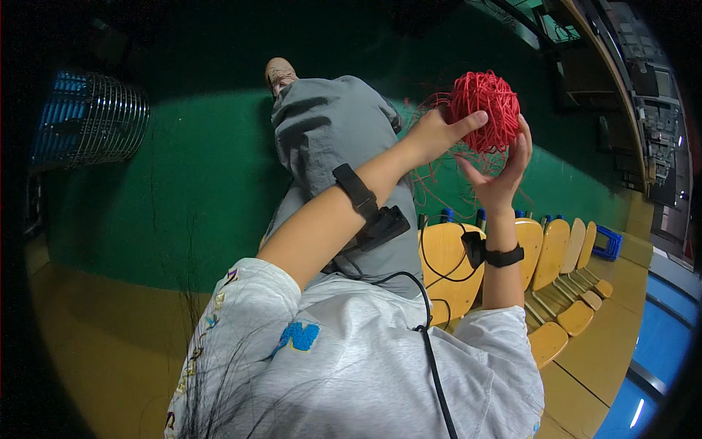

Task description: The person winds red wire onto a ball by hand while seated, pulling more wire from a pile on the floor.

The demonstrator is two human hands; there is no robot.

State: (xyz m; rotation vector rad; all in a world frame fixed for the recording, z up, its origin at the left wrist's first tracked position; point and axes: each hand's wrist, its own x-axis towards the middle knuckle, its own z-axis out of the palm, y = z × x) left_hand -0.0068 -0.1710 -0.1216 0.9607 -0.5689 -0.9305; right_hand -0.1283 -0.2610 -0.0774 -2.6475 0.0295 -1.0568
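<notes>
A ball of red string (491,96), loosely wound with criss-crossing strands, is held up at the upper right. My left hand (436,136) grips it from the left, its thumb pressed across the front and its other fingers hidden behind. From below, my right hand (502,177) cups the ball's right side with curved fingers, its thumb set apart near the underside. Loose red strands (430,175) trail below and left of the ball, passing near both hands.
Wooden chairs (451,267) line up at the lower right, beside my right arm. A blue crate-like object (607,243) stands past them. A round wire basket (110,117) is at the far left on the green floor (197,197). A black cable (431,358) runs down my shirt.
</notes>
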